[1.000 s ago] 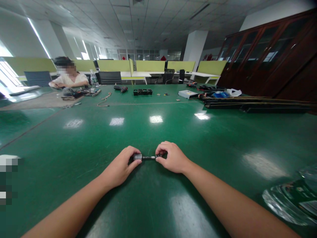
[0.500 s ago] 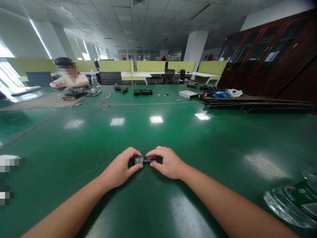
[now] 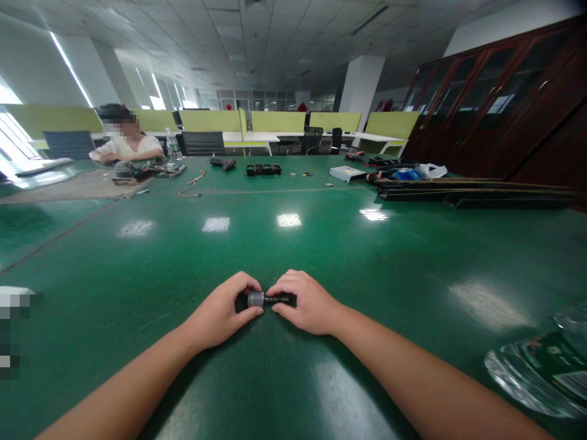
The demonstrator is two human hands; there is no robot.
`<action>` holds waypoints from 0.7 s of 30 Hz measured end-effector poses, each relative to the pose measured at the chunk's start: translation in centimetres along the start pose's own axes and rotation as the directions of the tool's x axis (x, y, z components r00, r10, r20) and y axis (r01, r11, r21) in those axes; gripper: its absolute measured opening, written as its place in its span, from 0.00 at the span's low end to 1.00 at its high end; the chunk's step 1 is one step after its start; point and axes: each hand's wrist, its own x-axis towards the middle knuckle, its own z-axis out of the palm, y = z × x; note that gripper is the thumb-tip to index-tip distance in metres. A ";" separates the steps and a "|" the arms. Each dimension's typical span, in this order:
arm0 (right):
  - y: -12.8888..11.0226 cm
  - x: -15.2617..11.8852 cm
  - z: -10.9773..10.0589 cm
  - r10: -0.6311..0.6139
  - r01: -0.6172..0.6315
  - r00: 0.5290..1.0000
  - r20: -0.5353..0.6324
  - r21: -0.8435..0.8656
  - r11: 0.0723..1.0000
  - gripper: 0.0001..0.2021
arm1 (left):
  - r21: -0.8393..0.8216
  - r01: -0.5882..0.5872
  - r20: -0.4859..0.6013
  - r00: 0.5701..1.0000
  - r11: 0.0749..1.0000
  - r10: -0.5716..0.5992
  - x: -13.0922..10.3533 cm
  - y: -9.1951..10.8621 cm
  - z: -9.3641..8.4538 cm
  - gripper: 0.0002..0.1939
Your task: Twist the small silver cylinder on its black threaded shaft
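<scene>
Low over the green tabletop, my left hand (image 3: 217, 315) is closed with thumb and fingers around a silver cylinder that looks like a small motor (image 3: 255, 298). A dark ridged shaft (image 3: 277, 300) sticks out of its right end, lying level. From the right, my right hand (image 3: 314, 304) has its fingers curled over the shaft and its thumb below it, close beside the cylinder. My right palm partly hides the shaft's far end. The two hands' fingertips are only a little apart.
A clear plastic bottle (image 3: 541, 366) is at the right. Across the green table (image 3: 293, 250) are a power drill (image 3: 223, 164), a black part (image 3: 263, 170), a silver box (image 3: 346, 173) and long dark strips (image 3: 481, 192). A person (image 3: 126, 143) sits far left.
My right hand has shifted slightly left along the shaft, nearer the cylinder. My left hand keeps its hold almost in place. The whole view has moved a little.
</scene>
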 end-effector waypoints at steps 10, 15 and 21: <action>0.1 0.0 0.1 0.007 -0.005 0.999 0.041 -0.051 0.999 0.08 | -0.017 -0.016 0.013 1.000 1.000 0.016 0.0 0.3 -0.1 0.10; 0.0 0.0 0.0 0.007 -0.004 0.999 0.048 -0.060 0.998 0.08 | -0.008 -0.004 0.009 1.000 1.000 0.004 0.0 0.3 -0.1 0.08; 0.0 0.0 0.0 0.011 -0.008 0.999 0.050 -0.060 0.998 0.09 | 0.000 -0.005 0.011 1.000 1.000 0.005 0.2 0.1 -0.1 0.10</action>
